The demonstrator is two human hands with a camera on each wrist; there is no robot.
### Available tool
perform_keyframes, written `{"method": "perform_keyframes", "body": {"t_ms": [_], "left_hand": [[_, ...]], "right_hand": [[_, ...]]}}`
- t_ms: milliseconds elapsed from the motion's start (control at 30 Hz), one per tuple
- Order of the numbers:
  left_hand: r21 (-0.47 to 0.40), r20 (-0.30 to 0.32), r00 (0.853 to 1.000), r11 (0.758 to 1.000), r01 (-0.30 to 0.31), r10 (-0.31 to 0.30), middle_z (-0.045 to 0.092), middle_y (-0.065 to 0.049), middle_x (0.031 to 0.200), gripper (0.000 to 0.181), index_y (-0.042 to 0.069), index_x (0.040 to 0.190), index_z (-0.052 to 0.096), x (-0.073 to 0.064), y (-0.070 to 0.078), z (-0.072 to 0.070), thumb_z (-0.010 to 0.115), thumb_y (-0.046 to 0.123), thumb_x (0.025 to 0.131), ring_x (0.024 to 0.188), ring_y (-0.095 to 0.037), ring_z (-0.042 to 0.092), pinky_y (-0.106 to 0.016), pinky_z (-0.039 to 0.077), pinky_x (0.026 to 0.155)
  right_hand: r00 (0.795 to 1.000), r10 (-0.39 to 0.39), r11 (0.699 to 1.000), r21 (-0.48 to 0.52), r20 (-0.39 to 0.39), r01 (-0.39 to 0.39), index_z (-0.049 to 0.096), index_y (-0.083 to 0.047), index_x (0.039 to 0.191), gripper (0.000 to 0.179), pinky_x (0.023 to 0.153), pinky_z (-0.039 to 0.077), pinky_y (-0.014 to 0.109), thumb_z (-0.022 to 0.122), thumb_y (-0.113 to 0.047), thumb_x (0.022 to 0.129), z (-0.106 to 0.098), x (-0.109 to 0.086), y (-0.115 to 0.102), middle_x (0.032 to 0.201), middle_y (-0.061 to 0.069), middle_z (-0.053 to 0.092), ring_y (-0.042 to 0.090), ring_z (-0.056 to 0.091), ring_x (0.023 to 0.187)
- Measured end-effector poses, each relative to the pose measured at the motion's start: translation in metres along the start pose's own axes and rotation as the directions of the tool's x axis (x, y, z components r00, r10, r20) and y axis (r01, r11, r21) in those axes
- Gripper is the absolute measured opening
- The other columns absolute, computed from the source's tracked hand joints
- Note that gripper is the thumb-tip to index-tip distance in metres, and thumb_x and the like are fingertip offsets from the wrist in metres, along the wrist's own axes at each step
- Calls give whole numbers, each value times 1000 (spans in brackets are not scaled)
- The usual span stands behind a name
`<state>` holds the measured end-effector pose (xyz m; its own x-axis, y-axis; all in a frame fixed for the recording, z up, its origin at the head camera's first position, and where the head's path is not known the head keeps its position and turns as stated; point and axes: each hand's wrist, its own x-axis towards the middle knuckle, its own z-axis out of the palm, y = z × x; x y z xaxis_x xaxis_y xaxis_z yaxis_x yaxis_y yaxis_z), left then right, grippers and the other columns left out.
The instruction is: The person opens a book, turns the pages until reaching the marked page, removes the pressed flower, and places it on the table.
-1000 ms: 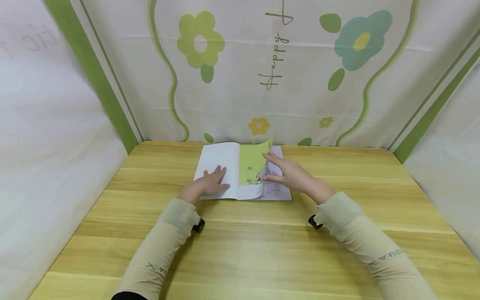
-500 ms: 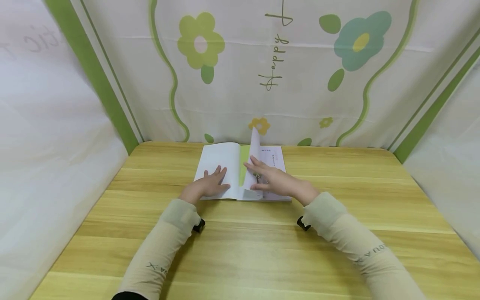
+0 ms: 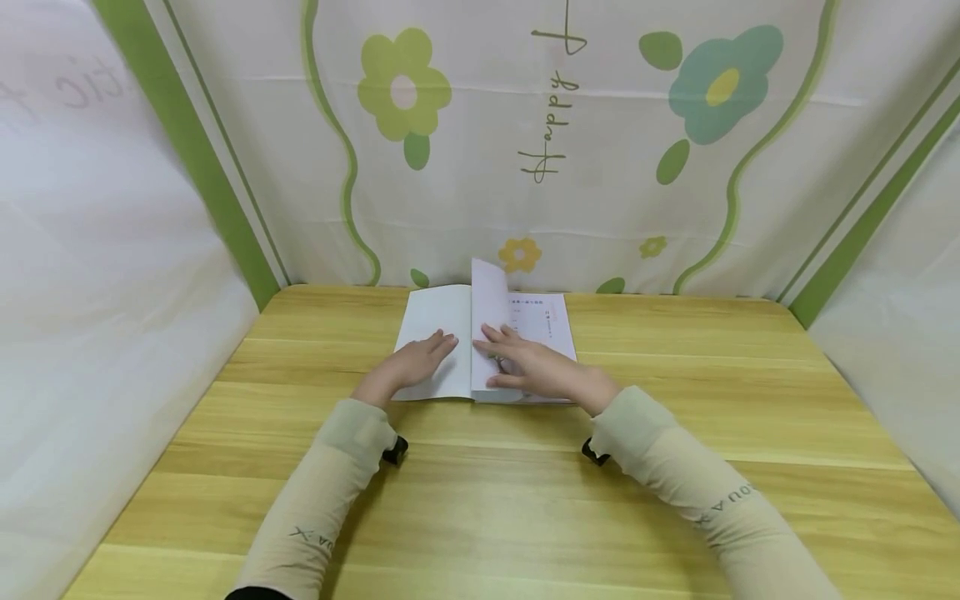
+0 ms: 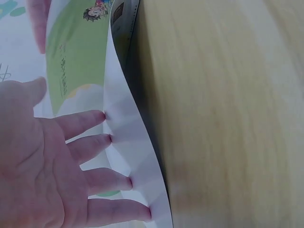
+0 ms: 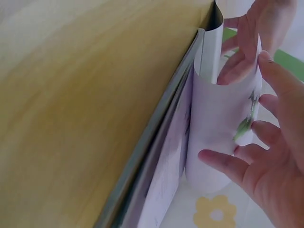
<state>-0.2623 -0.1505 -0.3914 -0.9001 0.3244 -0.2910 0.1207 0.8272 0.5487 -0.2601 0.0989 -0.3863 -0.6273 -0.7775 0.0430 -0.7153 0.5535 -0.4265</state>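
Note:
A thin book lies open near the back edge of the wooden table. Its left side is a blank white page, where the fingertips of my left hand rest, fingers spread. A loose page stands curved up from the spine, bending to the left. My right hand has its extended fingers against this page's printed side. A small green plant drawing shows on the curved page in the right wrist view. Green page art with a cartoon figure appears beside my left hand in the left wrist view.
The wooden table stretches towards me in front of the book. Behind it hangs a white curtain with printed flowers. More white cloth hangs on both sides. The book's right-hand printed pages lie flat under my right hand.
My right hand has moved left, carrying the page from the right side up and over the spine. The green page is now covered in the head view. The left hand has stayed nearly in place.

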Motion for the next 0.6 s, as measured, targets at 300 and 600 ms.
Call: {"method": "perform_keyframes", "body": {"t_ms": [300,600], "left_hand": [[-52,-24,1000,999,-4,3,18,-4,153,79,12,149,19,-1,-3,-2,14,67,92,138,-27,16,-48,16,108],[-41,-64,997,998,-41,38,17,-14,152,84,9,150,3,1,-4,0,35,62,92,135,-33,23,-49,21,107]], "right_hand": [[999,-34,999,9,-18,34,41,-16,142,54,107,24,43,50,-42,95,6,3,0,153,2,17,21,9,140],[992,-123,992,-8,-42,123,52,-11,134,42,106,26,40,56,-24,94,9,8,-1,149,7,27,25,21,137]]}}
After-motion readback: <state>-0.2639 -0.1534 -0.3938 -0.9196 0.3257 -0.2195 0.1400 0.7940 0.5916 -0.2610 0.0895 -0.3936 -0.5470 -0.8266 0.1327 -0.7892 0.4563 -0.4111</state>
